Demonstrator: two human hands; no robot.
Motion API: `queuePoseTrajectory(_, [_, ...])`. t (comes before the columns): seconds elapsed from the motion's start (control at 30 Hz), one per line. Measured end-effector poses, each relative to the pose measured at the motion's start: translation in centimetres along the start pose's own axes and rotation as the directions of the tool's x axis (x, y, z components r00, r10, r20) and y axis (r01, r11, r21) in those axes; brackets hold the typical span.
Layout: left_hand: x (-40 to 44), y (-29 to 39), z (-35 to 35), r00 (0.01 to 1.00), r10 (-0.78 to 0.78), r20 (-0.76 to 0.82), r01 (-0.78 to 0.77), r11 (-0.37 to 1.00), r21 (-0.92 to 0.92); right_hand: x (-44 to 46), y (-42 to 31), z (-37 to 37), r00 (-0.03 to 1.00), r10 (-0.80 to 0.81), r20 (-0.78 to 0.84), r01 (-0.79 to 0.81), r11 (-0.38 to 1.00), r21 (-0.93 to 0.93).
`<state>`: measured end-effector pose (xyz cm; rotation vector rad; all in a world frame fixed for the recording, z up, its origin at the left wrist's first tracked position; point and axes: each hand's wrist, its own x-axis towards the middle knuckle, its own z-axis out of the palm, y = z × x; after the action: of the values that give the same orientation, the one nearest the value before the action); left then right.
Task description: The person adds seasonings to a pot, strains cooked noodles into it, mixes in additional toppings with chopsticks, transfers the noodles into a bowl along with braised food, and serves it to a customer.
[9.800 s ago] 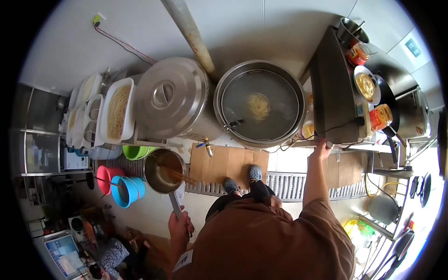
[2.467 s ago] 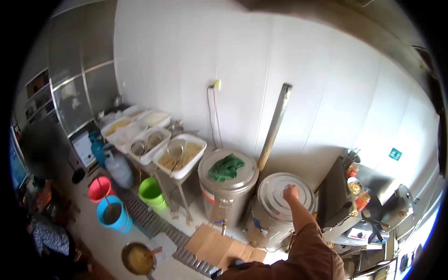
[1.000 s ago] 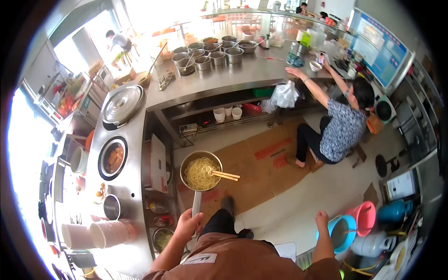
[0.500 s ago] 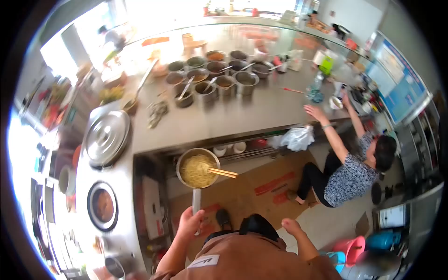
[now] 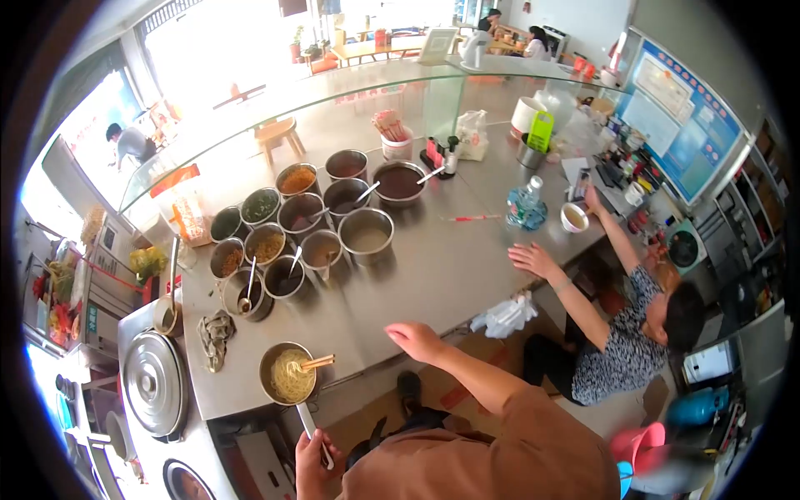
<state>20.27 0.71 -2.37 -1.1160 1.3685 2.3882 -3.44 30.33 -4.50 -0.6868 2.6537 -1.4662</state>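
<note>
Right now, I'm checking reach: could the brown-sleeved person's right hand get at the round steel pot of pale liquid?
Probably yes: only bare silver steel countertop shows between the right hand and the pot, though the arm may need to stretch.

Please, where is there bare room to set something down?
Free, beyond the held round metal noodle pan: the grey steel counter between the round steel pots and its front edge, from the crumpled grey cloth to the seated person's bare hand. Crowded: among the pots, and right of the clear plastic bottle.
</note>
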Motion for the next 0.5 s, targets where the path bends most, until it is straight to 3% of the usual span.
queuePoseTrajectory(0.07, [1.7,1.5,1.2,0.998,-0.059,-0.012,0.059,0.998,0.001,6.5,-1.0,0.2,0.999,0.014,0.033,-0.016,0.999,0.051])
queuePoseTrajectory(0.13, [1.6,2.5,1.9,0.983,-0.154,-0.102,0.158,0.987,0.036,12.0,-0.5,1.7,0.994,-0.106,-0.026,0.109,0.981,0.160])
queuePoseTrajectory(0.17, [1.7,2.5,2.0,0.996,-0.087,0.025,0.088,0.995,-0.042,14.6,-0.6,1.9,0.979,-0.194,-0.058,0.199,0.972,0.127])
queuePoseTrajectory(0.27, [1.7,3.8,3.8,0.986,-0.148,-0.082,0.133,0.979,-0.157,20.9,-1.4,2.8,0.988,-0.149,0.045,0.146,0.987,0.070])
queuePoseTrajectory(0.33, [2.5,4.7,4.3,0.979,-0.174,-0.106,0.168,0.984,-0.067,24.8,-0.1,5.2,0.988,-0.149,0.050,0.148,0.989,0.022])
queuePoseTrajectory(0.5, [2.4,6.1,4.3,0.990,-0.130,-0.052,0.129,0.991,-0.031,31.7,-0.3,9.7,0.986,0.038,0.161,0.016,0.947,-0.322])
